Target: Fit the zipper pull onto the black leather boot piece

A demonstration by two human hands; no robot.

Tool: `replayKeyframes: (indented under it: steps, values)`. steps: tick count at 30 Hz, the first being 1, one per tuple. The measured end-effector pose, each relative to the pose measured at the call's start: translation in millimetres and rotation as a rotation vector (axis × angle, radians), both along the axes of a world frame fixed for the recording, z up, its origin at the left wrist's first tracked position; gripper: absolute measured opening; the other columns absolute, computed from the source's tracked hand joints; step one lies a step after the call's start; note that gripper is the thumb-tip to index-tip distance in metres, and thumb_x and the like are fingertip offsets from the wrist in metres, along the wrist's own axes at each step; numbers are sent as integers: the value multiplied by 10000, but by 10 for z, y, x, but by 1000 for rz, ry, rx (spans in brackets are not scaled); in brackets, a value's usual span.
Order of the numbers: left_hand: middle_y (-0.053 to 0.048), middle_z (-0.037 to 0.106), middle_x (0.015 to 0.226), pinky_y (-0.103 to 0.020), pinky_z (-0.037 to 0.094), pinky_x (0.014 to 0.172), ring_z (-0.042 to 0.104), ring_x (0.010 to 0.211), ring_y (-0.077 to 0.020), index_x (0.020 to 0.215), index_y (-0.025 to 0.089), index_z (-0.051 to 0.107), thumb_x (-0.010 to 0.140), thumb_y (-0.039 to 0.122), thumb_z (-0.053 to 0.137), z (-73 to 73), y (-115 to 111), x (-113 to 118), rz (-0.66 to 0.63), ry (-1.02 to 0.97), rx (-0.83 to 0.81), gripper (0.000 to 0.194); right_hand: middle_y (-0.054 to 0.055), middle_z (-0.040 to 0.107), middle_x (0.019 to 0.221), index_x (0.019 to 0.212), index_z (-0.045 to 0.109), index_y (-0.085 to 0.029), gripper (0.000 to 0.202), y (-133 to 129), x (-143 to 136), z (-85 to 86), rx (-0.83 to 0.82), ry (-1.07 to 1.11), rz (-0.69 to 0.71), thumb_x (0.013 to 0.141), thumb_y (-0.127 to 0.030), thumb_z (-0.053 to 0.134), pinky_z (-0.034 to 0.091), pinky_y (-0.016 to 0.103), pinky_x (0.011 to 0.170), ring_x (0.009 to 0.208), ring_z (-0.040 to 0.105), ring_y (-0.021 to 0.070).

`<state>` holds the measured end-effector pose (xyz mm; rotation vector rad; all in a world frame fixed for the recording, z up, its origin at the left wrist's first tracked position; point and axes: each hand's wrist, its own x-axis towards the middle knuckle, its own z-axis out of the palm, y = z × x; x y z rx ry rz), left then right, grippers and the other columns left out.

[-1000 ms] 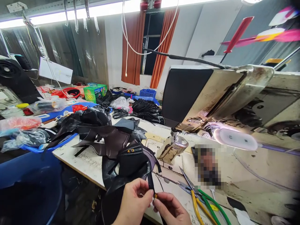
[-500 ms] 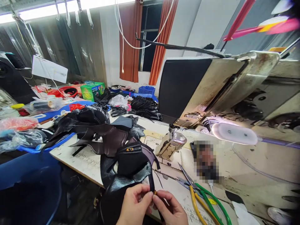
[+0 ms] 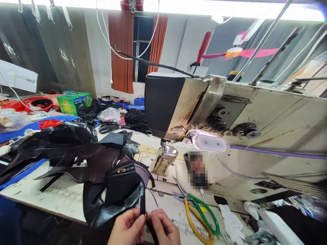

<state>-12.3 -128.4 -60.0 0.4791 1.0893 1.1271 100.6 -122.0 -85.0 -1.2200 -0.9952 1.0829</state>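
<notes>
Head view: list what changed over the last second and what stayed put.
The view swung right, so the sewing machine and green-and-yellow-handled scissors slid left in frame. The left hand and right hand drew closer together and sit lower in frame. Unchanged: both hands pinch the narrow black leather strap at its small gold fitting; the scissors lie untouched on the table.

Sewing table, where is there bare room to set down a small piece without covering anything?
Bare table shows left of the black leather pile, toward the near edge. A smaller bare patch lies between the presser foot and the scissors. It is crowded behind the pile, and around both hands pinching the strap.
</notes>
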Motion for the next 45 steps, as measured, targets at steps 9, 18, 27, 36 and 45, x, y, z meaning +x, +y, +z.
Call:
replayKeyframes:
  steps: [9, 18, 27, 36, 45]
  values:
    - [24, 571, 559, -180, 453, 556, 500, 529, -63, 692, 132, 720, 368, 377, 961, 306, 49, -163, 74, -220, -98, 471, 147, 655, 928, 951, 682, -144, 345, 939, 194, -13, 20, -615, -77, 679, -356, 670, 440, 415, 800, 855, 597, 306]
    - [-44, 713, 770, -244, 513, 741, 637, 781, -174, 834, 152, 745, 588, 434, 872, 539, 150, -334, 26, -27, 176, 396, 81, 722, 832, 878, 723, -178, 298, 1026, 135, 416, 219, -632, -77, 881, -350, 480, 452, 330, 703, 735, 642, 223]
    - [-30, 694, 863, -366, 570, 779, 680, 867, -209, 807, 165, 693, 614, 172, 855, 527, 311, -253, 269, -252, 43, 251, 71, 660, 805, 995, 720, -164, 322, 737, -310, 814, 399, -417, -123, 921, -372, 486, 494, 294, 696, 734, 623, 177]
    - [-35, 701, 782, -240, 472, 713, 596, 694, -119, 775, 118, 719, 559, 279, 864, 206, 646, -227, 246, 25, 258, 306, 63, 673, 726, 962, 707, -111, 421, 893, -9, 390, 148, -268, 20, 836, -482, 554, 501, 334, 618, 608, 592, 183]
    - [21, 679, 730, -330, 497, 802, 617, 706, -129, 748, 137, 658, 755, 139, 725, -143, 703, -157, 196, 154, 257, 68, 38, 597, 580, 565, 624, -266, 277, -359, 104, -14, 126, -345, 101, 702, -500, 678, 468, 366, 689, 583, 535, 200]
